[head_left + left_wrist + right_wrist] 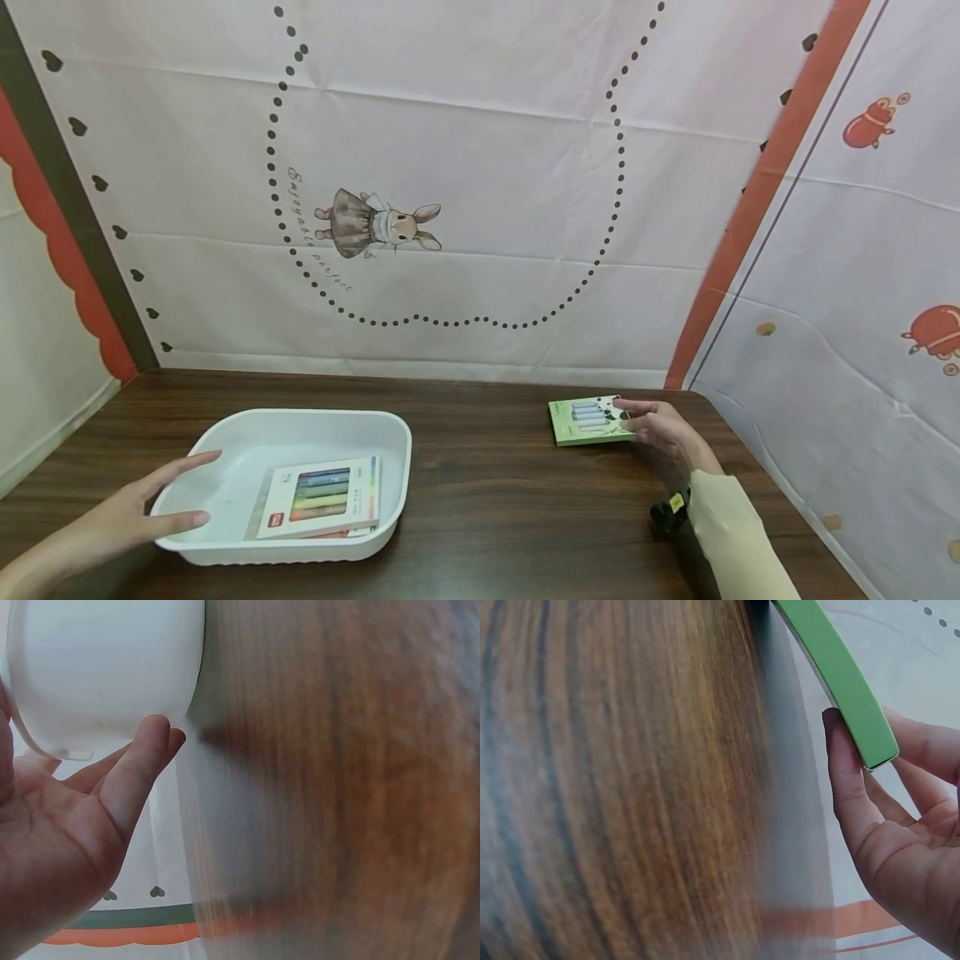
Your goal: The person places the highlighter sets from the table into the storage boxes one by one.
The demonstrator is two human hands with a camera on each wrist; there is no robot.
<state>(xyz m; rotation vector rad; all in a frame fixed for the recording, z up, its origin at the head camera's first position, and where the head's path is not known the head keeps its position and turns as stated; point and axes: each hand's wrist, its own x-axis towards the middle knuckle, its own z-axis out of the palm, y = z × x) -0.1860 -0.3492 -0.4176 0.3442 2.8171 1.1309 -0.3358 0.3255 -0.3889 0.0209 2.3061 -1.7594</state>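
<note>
On the left of the table stands a white plastic basin (401, 467) with rounded corners. My left hand (123, 512) holds its left rim, thumb and index finger reaching over the inside; in the left wrist view fingers (133, 769) lie against the basin's outer wall (105, 675). Inside the basin lies a white box of coloured pens (322, 497) with a window, over another flat pack with a reddish edge. Towards the back right, my right hand (667, 429) pinches the right end of a flat green box (588, 421) printed with pens. The right wrist view shows its green side (847, 690) between thumb and fingers.
The dark wooden table (480, 500) ends at a printed cloth wall (480, 208) with a rabbit picture. Another cloth (840, 350) hangs along the right edge. A black device (667, 514) with a yellow tag sits at my right wrist.
</note>
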